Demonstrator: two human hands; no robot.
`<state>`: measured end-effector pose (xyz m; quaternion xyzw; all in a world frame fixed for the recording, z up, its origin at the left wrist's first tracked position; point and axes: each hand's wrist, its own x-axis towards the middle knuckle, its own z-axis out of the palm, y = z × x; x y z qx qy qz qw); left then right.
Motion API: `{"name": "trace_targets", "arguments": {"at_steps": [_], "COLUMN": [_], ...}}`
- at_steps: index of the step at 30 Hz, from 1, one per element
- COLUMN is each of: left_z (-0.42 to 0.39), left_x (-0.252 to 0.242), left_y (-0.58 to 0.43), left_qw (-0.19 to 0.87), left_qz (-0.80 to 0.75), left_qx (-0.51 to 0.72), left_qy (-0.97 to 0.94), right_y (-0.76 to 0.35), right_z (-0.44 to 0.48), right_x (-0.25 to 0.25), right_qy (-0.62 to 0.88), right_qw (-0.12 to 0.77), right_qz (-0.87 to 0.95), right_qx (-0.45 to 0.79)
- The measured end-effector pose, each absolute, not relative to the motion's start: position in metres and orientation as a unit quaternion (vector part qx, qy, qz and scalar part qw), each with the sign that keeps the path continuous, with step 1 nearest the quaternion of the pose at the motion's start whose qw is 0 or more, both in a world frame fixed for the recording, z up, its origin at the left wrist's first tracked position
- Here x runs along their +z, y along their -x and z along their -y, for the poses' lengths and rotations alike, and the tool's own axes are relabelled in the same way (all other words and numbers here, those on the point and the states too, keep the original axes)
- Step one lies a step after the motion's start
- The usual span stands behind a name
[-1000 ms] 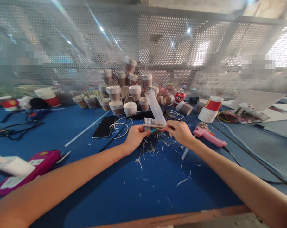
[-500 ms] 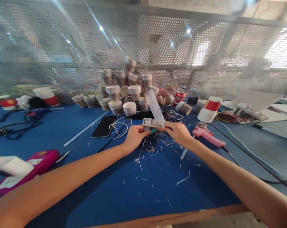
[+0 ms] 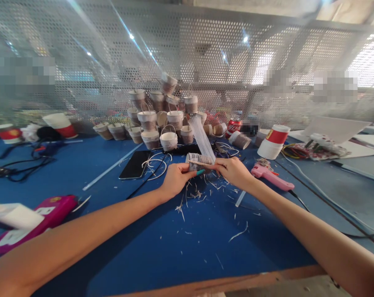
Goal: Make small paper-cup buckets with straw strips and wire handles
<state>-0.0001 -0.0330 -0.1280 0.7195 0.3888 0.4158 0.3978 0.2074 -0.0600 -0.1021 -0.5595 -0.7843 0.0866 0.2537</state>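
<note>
Paper cup (image 3: 200, 159), cord-wrapped, is held on its side above the tabletop (image 3: 162, 239), long axis left to right between the hands. Left hand (image 3: 174, 180) fingers are closed on its left end; right hand (image 3: 235, 173) fingers are pinched on a thin strip (image 3: 207, 164) along it.

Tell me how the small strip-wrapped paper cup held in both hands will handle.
The small strip-wrapped paper cup is probably light: fingertips of the left hand and right hand alone carry it. Thin paper walls would likely dent under a hard squeeze. Round and lying sideways, it may roll if set down so.
</note>
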Motion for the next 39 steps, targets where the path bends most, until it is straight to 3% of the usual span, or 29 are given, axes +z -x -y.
{"name": "trace_targets", "arguments": {"at_steps": [10,19,24,35,39], "left_z": [0.032,0.034,0.035,0.033,0.031], "left_x": [-0.129,-0.127,-0.127,-0.128,-0.128], "left_y": [0.002,0.000,-0.001,0.000,-0.002], "left_qw": [0.352,0.374,0.399,0.406,0.451], "left_qz": [-0.379,-0.361,-0.356,-0.378,-0.371], "left_qx": [0.404,0.374,0.376,0.367,0.379], "left_qy": [-0.755,-0.768,-0.756,-0.747,-0.718], "right_y": [-0.213,-0.221,-0.221,-0.220,-0.218], "right_z": [0.054,0.042,0.043,0.044,0.042], "right_x": [-0.103,-0.111,-0.109,-0.109,-0.109], "right_qy": [0.553,0.519,0.485,0.501,0.532], "right_qw": [0.252,0.260,0.346,0.350,0.415], "right_qz": [0.766,0.665,0.652,0.635,0.580], "right_qx": [0.209,0.471,0.470,0.472,0.457]}}
